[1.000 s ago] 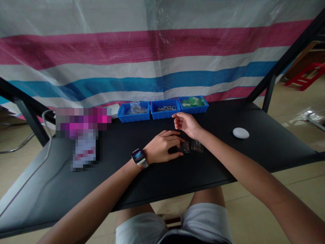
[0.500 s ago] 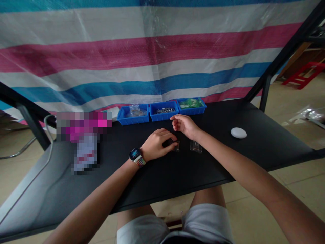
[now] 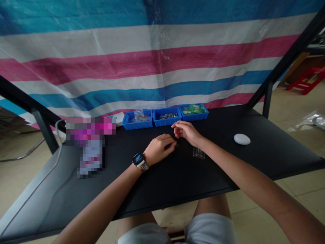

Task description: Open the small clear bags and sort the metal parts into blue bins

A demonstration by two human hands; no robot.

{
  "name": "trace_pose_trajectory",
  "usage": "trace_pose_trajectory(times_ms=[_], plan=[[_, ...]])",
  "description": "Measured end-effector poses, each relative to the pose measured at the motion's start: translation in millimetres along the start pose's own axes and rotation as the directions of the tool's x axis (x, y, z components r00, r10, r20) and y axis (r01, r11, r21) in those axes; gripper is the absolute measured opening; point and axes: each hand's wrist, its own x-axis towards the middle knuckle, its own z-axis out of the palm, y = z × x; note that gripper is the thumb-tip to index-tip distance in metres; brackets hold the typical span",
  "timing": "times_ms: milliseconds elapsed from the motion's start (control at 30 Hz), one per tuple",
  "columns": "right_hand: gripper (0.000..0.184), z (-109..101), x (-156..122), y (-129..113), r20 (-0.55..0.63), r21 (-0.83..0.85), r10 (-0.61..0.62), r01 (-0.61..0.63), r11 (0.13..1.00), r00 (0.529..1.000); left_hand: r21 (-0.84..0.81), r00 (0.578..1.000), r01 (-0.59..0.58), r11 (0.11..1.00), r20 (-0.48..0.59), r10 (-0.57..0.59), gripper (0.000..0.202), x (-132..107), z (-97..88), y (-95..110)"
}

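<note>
My left hand point(image 3: 160, 148), with a watch point(image 3: 138, 160) on its wrist, is closed in a pinch just above the black table. At its fingertips shows a faint glint of a small clear plastic bag, mostly hidden by the fingers. My right hand point(image 3: 186, 133) hovers to the right of it, fingers curled and thumb tucked in. Whatever it may hold is hidden. Under the right wrist lies another small clear bag point(image 3: 198, 153) with thin pieces inside, touched by neither hand's fingers.
Beyond my hands stand three blue bins: one with clear bags point(image 3: 137, 125), one with metal pieces point(image 3: 166, 122), one with green-and-white packets point(image 3: 194, 115). A white oval object point(image 3: 242, 139) lies right. A blurred pink item point(image 3: 88, 132) and a cable point(image 3: 58, 149) are left.
The bag beneath my left fingers, plainly visible earlier, now barely shows. My right hand has drawn slightly closer to the left, its fingers more curled. The whole view has shifted a little.
</note>
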Motion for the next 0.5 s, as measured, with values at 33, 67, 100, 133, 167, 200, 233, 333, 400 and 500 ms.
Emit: trace_pose_trajectory(times_ms=[33,67,100,133,167,200,233,333,400,500], plan=[[0.024,0,-1,0,0.004,-0.012,0.000,0.000,1.000,1.000,-0.061,0.998,0.043,0.997,-0.038,-0.045,0.028,0,-0.3,-1],[0.024,1,-1,-1,0.006,-0.026,0.001,-0.001,1.000,1.000,-0.120,0.991,0.091,0.989,-0.082,-0.102,0.027,0,-0.6,-3],[0.023,1,-2,-1,0.008,-0.042,0.001,0.000,0.999,1.000,-0.180,0.977,0.145,0.973,-0.130,-0.169,0.026,0,-1.0,-6],[0.023,2,-3,-1,0.010,-0.059,-0.002,0.002,0.998,1.000,-0.244,0.955,0.195,0.950,-0.174,-0.241,0.025,0,-1.6,-9],[0.022,2,-3,-1,0.013,-0.078,-0.007,0.008,0.997,1.000,-0.314,0.927,0.238,0.919,-0.209,-0.312,0.026,-1,-2.2,-12],[0.022,3,-4,-2,0.017,-0.100,-0.014,0.016,0.995,1.000,-0.392,0.898,0.268,0.880,-0.229,-0.375,0.027,-1,-2.9,-15],[0.021,4,-5,-1,0.024,-0.123,-0.024,0.027,0.992,0.999,-0.468,0.872,0.283,0.837,-0.239,-0.428,0.028,-1,-3.6,-19],[0.021,7,-7,0,0.070,-0.204,-0.062,0.075,0.976,0.996,-0.627,0.812,0.277,0.728,-0.253,-0.526,0.032,0,-5.1,-26],[0.022,9,-7,2,0.111,-0.256,-0.087,0.113,0.960,0.990,-0.673,0.797,0.266,0.690,-0.248,-0.550,0.033,1,-5.5,-28],[0.023,10,-7,5,0.145,-0.312,-0.109,0.149,0.938,0.984,-0.693,0.813,0.259,0.672,-0.219,-0.539,0.031,2,-6.1,-25]])
